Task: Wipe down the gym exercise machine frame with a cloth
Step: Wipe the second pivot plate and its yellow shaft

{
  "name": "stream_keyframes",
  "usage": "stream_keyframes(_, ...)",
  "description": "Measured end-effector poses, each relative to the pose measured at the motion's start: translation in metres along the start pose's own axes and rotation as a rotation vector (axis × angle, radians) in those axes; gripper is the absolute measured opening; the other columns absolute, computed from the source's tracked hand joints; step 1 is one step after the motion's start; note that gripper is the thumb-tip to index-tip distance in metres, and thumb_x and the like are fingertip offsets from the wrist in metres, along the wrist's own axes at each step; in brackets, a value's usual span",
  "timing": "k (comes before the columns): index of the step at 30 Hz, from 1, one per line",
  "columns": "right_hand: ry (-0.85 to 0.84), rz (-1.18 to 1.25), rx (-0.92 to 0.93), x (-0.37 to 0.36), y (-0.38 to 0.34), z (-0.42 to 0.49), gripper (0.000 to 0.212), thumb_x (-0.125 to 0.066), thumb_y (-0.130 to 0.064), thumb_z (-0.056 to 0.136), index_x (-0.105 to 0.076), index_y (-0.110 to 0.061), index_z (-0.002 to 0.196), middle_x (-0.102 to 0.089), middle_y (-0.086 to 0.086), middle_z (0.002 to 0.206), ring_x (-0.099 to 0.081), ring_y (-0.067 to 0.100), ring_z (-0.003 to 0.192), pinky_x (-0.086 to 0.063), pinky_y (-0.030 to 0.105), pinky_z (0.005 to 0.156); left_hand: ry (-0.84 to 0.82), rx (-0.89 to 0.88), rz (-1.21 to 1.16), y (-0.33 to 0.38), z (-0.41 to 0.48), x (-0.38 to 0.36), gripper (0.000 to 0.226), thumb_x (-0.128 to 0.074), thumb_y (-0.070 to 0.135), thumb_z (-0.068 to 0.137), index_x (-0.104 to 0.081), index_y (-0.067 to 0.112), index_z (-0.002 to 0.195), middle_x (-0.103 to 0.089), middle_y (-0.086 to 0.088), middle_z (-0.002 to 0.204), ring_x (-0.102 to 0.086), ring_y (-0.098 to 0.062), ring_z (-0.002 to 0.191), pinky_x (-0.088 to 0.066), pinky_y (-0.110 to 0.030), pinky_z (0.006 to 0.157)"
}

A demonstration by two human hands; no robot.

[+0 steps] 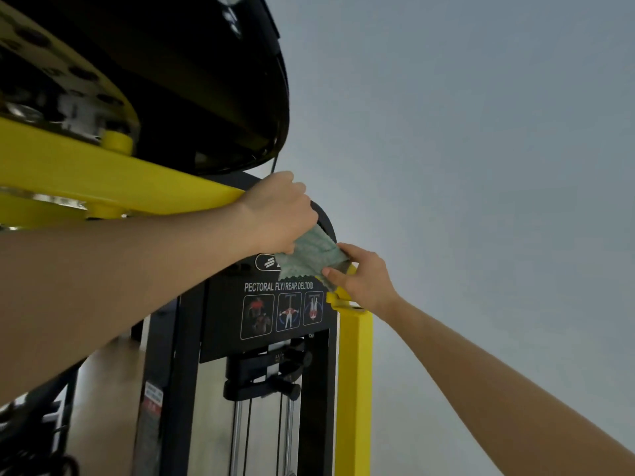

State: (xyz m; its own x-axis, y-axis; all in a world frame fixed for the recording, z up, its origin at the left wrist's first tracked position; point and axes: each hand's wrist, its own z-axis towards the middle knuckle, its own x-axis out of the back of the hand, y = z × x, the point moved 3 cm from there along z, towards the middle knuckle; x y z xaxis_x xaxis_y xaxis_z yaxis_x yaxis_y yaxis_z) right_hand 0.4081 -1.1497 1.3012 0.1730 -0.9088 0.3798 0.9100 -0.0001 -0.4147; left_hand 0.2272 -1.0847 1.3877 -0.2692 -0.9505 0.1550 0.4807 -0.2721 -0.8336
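Yellow crossbeam (103, 180) runs in from far left under the black housing (171, 80), rising slightly toward the machine's tower. Left hand (278, 214) sits at the beam's inner end, fingers curled down over the upper edge of the cloth (309, 257) and gripping it against the curved black top of the tower. The cloth, pale green, hangs partly over the head of the instruction placard (275, 314), bunched between the two hands. Its long axis looks to run diagonally from the left hand down-right to the right hand, though folds make this hard to be sure of; a loose corner points downward. Right hand (364, 280) pinches the lower right edge, thumb beneath, just above the bracket on top of the yellow upright post (354, 372). Risks, as judged: with both arms reaching overhead, an uneven pull could tear the cloth out of the lighter right pinch; the dangling corner could snag on the post bracket; bunched fabric may skip over the curved top rather than wipe it.
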Motion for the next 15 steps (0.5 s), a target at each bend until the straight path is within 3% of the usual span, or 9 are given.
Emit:
stream_keyframes(5,-0.061,0.038,0.126,-0.001,-0.030,0.012,0.040,-0.082,-0.020,0.080,-0.069,-0.022,0.118,-0.073,-0.004,0.103,-0.064,0.013,0.098,-0.045,0.010,0.079,0.117,0.040,0.100,-0.014,-0.033,-0.009,0.020,-0.058,0.041,0.092,-0.060,0.021,0.096,-0.063,0.003,0.091,-0.052,-0.022,0.096,-0.036,-0.037,0.081)
stream_keyframes(8,-0.066,0.003,0.176,0.001,-0.040,0.017,0.045,-0.085,-0.019,0.078,-0.070,-0.020,0.121,-0.071,-0.009,0.099,-0.062,0.000,0.089,-0.043,0.003,0.077,0.153,0.081,0.131,-0.017,-0.044,-0.009,0.017,-0.056,0.034,0.093,-0.060,0.018,0.096,-0.062,0.001,0.090,-0.052,-0.023,0.094,-0.037,-0.038,0.082)
stream_keyframes(10,-0.021,0.005,0.173,0.007,-0.038,0.020,0.042,-0.085,-0.016,0.078,-0.073,-0.016,0.119,-0.072,-0.009,0.096,-0.064,-0.002,0.083,-0.047,0.008,0.080,0.178,0.101,0.132,-0.015,-0.046,-0.010,0.012,-0.055,0.026,0.095,-0.061,0.016,0.097,-0.063,0.001,0.089,-0.052,-0.024,0.093,-0.037,-0.038,0.082)
stream_keyframes(12,0.039,0.021,0.154,0.016,-0.033,0.022,0.028,-0.082,-0.009,0.080,-0.078,-0.013,0.108,-0.075,-0.003,0.091,-0.070,0.007,0.080,-0.055,0.020,0.080,0.220,0.108,0.124,-0.011,-0.047,-0.011,0.012,-0.053,0.013,0.094,-0.065,0.016,0.096,-0.062,0.000,0.087,-0.050,-0.025,0.091,-0.038,-0.038,0.080)
stream_keyframes(15,0.053,-0.054,0.152,0.025,-0.030,0.021,0.020,-0.080,-0.004,0.080,-0.080,-0.012,0.099,-0.077,0.000,0.087,-0.073,0.014,0.080,-0.058,0.024,0.076,0.314,0.071,0.108,0.001,-0.048,-0.014,0.017,-0.058,0.003,0.085,-0.068,0.017,0.083,-0.060,-0.001,0.082,-0.050,-0.025,0.085,-0.037,-0.038,0.075)
